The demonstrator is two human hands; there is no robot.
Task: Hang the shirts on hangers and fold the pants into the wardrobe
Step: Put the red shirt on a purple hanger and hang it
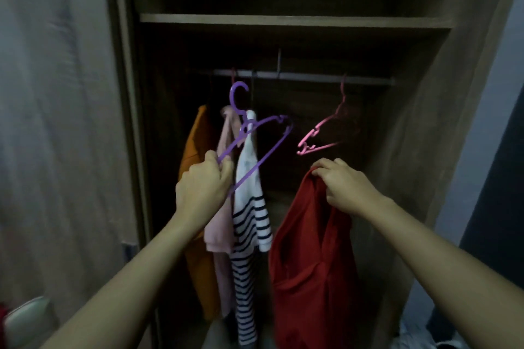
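Note:
My left hand (202,187) grips one end of a purple plastic hanger (256,133), held tilted in front of the open wardrobe, below its rail. My right hand (346,187) pinches the top of a red shirt (312,263), which hangs limp below it. On the rail (306,76) hang an orange garment (195,178), a pink one (224,207) and a white shirt with dark stripes (249,221). An empty pink hanger (320,133) hangs on the rail to the right, just above the red shirt.
A wooden shelf (295,21) crosses the wardrobe above the rail. The wardrobe's left frame (127,122) meets a pale wall. A pale rounded object (25,317) sits at bottom left, and light cloth (419,337) lies at bottom right.

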